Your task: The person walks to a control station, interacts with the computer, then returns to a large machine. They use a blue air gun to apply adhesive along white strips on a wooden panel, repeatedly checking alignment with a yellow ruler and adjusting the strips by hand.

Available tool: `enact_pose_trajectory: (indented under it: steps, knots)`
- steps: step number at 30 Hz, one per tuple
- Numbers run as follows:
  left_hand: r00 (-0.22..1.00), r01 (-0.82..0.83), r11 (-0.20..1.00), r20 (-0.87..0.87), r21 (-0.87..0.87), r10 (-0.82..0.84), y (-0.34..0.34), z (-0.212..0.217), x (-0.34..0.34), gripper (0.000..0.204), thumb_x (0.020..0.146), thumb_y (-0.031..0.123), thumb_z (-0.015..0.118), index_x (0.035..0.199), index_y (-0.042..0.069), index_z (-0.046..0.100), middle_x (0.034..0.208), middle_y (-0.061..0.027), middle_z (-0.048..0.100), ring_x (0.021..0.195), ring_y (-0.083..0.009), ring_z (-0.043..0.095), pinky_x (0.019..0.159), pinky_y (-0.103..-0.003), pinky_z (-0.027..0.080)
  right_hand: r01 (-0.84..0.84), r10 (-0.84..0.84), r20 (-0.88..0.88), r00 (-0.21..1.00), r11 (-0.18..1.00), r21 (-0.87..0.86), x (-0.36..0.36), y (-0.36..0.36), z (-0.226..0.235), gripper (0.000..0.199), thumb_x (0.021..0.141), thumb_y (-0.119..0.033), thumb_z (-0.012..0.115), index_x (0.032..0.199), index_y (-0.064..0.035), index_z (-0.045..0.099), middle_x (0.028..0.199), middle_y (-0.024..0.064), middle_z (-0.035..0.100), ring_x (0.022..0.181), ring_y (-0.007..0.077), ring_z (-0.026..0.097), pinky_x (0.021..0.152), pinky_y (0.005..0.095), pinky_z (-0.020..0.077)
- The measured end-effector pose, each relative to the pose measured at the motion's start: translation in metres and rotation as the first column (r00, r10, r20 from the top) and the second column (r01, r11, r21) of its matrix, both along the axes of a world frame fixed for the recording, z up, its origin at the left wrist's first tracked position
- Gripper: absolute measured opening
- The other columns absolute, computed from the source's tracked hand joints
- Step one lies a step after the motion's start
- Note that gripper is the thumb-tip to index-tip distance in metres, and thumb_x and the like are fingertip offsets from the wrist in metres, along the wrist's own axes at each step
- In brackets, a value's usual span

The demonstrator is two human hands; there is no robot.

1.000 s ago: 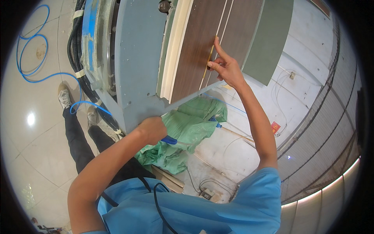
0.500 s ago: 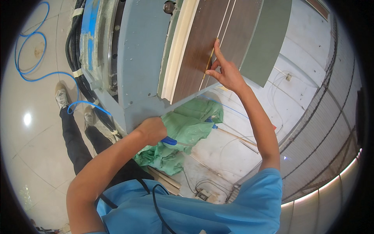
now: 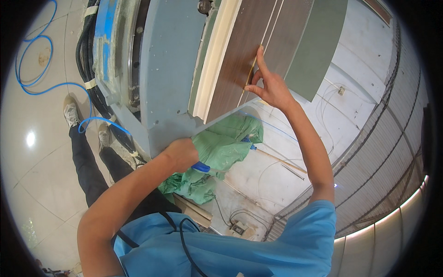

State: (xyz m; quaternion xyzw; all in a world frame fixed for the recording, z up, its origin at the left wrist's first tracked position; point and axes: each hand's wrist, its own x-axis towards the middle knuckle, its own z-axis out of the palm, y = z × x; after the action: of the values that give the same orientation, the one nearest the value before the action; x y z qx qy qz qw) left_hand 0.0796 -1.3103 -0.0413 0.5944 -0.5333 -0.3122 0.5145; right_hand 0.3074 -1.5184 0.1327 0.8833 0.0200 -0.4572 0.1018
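Observation:
My right hand [image 3: 272, 87] reaches up to a dark brown wood-grain panel [image 3: 235, 60]. Its index finger and thumb are spread apart, their tips against a thin yellow-gold strip [image 3: 252, 71] that runs along a pale groove line in the panel; the other fingers curl in. Lower down, beside the grey machine body, my left hand [image 3: 182, 154] is closed round a blue-handled tool [image 3: 200, 166]. Only the handle's end and what seems a thin shaft stick out past the fist, so I cannot tell its kind.
A cream moulding [image 3: 217, 64] edges the panel on the grey machine [image 3: 170, 69]. Green sheeting [image 3: 230, 143] lies crumpled below. Black cables [image 3: 86, 51] and a blue hose [image 3: 60, 86] run on the left. A small box with wires [image 3: 240, 229] sits near my body.
The view has shifted slightly, moving the panel and machine a little to the right. Both hands keep nearly the same places and poses.

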Motion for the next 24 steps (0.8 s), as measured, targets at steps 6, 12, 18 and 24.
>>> enact_pose_trajectory:
  steps: [6,12,18,24]
  knots:
    - [0.995,0.021,1.0,0.095,-0.002,-0.021,-0.001,0.001,0.0,0.005,0.067,0.011,0.075,0.071,0.009,0.076,0.079,-0.0111,0.074,0.082,-0.0301,0.073,0.082,-0.04,0.057,0.007,-0.006,-0.008,1.0,0.999,0.035,0.0,0.0,0.0,0.133,0.081,-0.03,0.087,0.166,-0.0196,-0.016,0.083,0.0106,0.07,0.079,0.0381,0.068,0.073,0.0462,0.0524]
    - [0.989,0.059,0.998,0.132,0.006,-0.059,0.0,0.003,0.006,0.005,0.068,0.012,0.074,0.072,0.01,0.076,0.077,-0.0106,0.074,0.081,-0.0283,0.073,0.08,-0.04,0.057,-0.076,0.075,0.027,0.997,0.996,0.036,-0.003,-0.006,-0.001,0.139,0.075,-0.047,0.087,0.167,-0.0181,-0.014,0.08,0.0103,0.07,0.077,0.0381,0.068,0.072,0.0437,0.0528]
    - [0.98,0.144,0.983,0.123,0.114,-0.158,0.004,0.009,0.015,0.009,0.07,0.014,0.074,0.077,0.008,0.075,0.082,-0.0107,0.075,0.082,-0.0295,0.073,0.082,-0.039,0.057,-0.093,0.091,0.06,0.994,0.995,0.025,-0.004,-0.008,-0.004,0.135,0.076,-0.042,0.087,0.167,-0.0192,-0.01,0.079,0.011,0.07,0.076,0.0386,0.068,0.069,0.0459,0.0518]
    - [0.95,0.146,0.978,0.254,0.148,-0.181,0.006,0.01,0.016,0.012,0.073,0.015,0.073,0.082,0.007,0.073,0.086,-0.0111,0.075,0.087,-0.0296,0.072,0.083,-0.039,0.057,-0.052,0.043,0.093,0.995,0.994,0.096,-0.006,-0.013,-0.007,0.13,0.078,-0.029,0.089,0.167,-0.0271,-0.006,0.079,0.0109,0.069,0.076,0.0343,0.068,0.069,0.0462,0.0521]
